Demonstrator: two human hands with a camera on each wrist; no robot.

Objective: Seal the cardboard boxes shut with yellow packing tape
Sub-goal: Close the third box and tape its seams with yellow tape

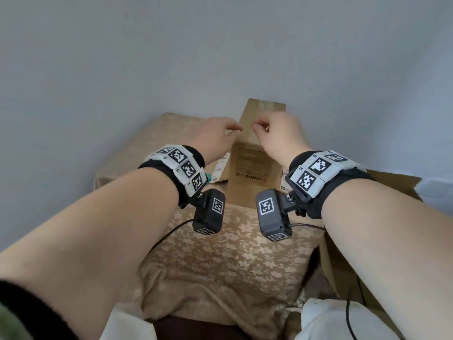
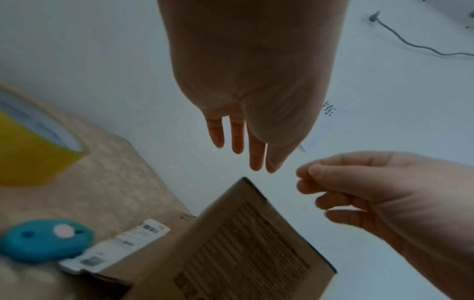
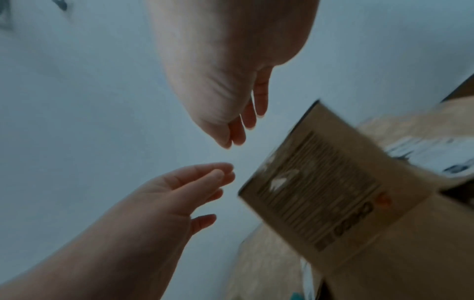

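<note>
A tall cardboard box [image 1: 255, 168] with a printed panel stands upright on the cloth-covered table [image 1: 232, 246]. Both hands hover just above its top end, close together and holding nothing visible. My left hand [image 1: 220, 132] has nearly straight fingers [image 2: 237, 140], the thumb lying near the index. My right hand [image 1: 272, 130] has loosely curled fingers [image 2: 323, 186], thumb close to the index tip. The same box [image 3: 320, 192] shows below the hands in the right wrist view. A yellow tape roll [image 2: 25, 154] lies on the cloth to the left, seen only in the left wrist view.
A flatter cardboard box with a white shipping label [image 2: 120, 245] lies beside the tall one. A blue oval object [image 2: 46, 239] rests on the cloth by it. A large open cardboard box [image 1: 392, 190] stands at the right. A pale wall [image 1: 220, 57] rises behind the table.
</note>
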